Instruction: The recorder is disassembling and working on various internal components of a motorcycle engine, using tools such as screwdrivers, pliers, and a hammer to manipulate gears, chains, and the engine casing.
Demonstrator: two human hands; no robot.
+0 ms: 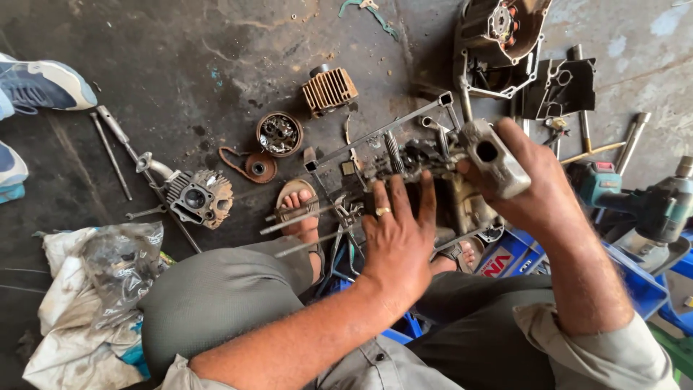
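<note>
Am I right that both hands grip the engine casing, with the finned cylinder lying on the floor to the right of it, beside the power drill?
Not quite. In the head view the left hand and right hand do grip the engine casing, but the finned cylinder lies up and left of it; the power drill is right.

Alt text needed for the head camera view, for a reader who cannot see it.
Both hands, left hand and right hand, grip a greasy engine case above the person's knees. On the stained floor lie a finned cylinder, a cylinder head and a long wrench; a teal power tool sits at right.
</note>
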